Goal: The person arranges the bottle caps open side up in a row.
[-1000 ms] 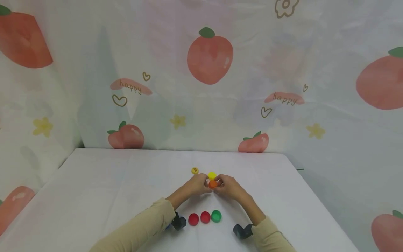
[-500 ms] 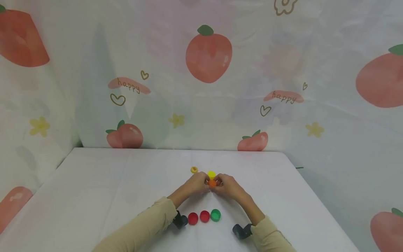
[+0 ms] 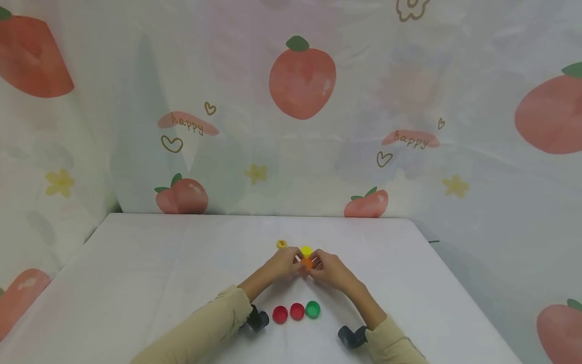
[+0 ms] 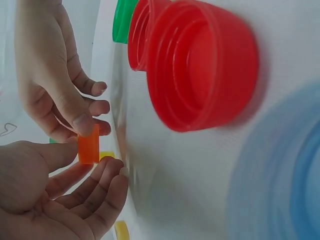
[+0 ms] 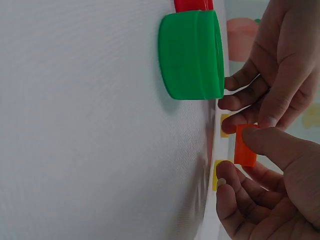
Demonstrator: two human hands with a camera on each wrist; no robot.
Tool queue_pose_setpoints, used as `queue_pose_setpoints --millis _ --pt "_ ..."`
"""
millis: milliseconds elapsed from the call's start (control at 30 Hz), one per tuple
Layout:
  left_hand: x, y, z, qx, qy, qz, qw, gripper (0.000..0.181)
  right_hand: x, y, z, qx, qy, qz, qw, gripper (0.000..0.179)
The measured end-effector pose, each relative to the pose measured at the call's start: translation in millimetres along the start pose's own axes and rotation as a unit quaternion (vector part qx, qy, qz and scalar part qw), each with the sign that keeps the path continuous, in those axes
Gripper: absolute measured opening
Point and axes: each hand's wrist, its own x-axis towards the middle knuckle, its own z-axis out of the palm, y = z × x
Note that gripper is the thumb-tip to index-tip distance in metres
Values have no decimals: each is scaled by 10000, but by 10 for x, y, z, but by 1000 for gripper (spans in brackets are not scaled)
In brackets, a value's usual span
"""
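Observation:
An orange bottle cap is between both hands near the middle of the table. My left hand pinches it from the left, and my right hand holds it from the right. In the left wrist view the right thumb sits on the upper end of the orange cap, while the left thumb touches its side. The right wrist view shows the orange cap under the right thumb, with the other fingers loosely bent. Just behind it lies a bright yellow cap; a darker yellow cap is farther left.
Two red caps and a green cap form a row nearer me on the white table, hollow sides showing. A blurred blue translucent round object is close to the left wrist camera. Patterned cloth stands behind the table.
Both hands stay around the orange cap in nearly the same place, with only small finger shifts. The caps on the table have not moved.

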Motion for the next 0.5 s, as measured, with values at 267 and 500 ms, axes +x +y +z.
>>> queue_pose_setpoints --millis 267,500 --pt "-35 19 -23 -471 62 -15 9989 37 -53 -25 -29 249 70 -179 9995 32" --pt "-83 62 -53 -577 65 190 9981 41 -126 -44 -86 364 162 -310 9987 32"
